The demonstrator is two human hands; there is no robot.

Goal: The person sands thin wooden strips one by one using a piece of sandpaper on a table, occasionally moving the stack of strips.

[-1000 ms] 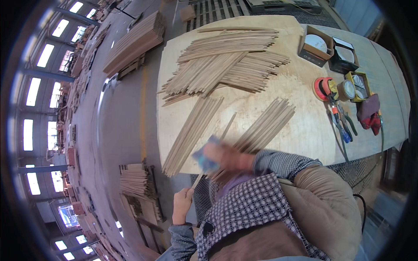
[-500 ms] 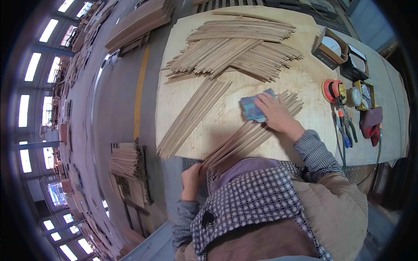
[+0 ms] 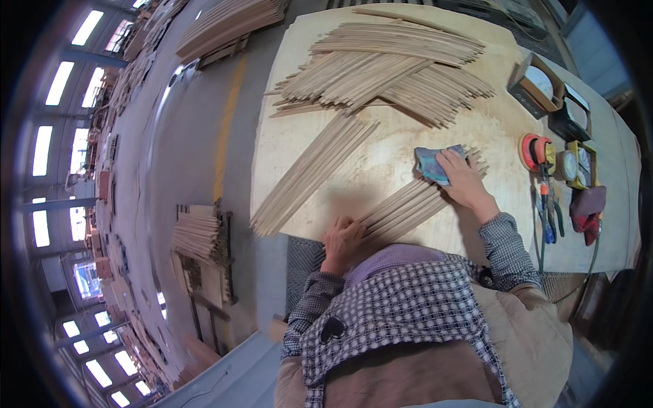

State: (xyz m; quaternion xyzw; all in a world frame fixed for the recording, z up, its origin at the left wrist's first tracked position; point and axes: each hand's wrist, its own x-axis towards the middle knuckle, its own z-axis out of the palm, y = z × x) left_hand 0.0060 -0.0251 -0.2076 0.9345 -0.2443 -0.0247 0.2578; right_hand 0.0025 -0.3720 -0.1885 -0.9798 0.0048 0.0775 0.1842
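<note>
A bundle of thin wooden strips (image 3: 407, 204) lies slantwise in front of me on the worktable. My left hand (image 3: 342, 243) is closed, its fingers curled over the near ends at the table's front edge. Toward the far ends, my right hand (image 3: 466, 182) presses a folded blue-green cloth-like pad (image 3: 432, 165) onto the strips; whether it is cloth or an abrasive sheet I cannot tell. To the left lies a separate row of wooden strips (image 3: 313, 173), touched by neither hand. Crossed layers of more strips (image 3: 381, 75) are heaped at the back.
The pale worktable (image 3: 503, 136) carries open boxes of discs (image 3: 536, 85) at far right. Nearer are a red-and-yellow sander (image 3: 537, 151), pliers (image 3: 549, 211) and a dark red cloth (image 3: 586, 207). Left on the floor stands a rack of strips (image 3: 197, 234).
My right hand and the pad have slid right along the strips. My left hand has moved up and right onto the near ends, and the strips lie more spread out. The view has shifted slightly.
</note>
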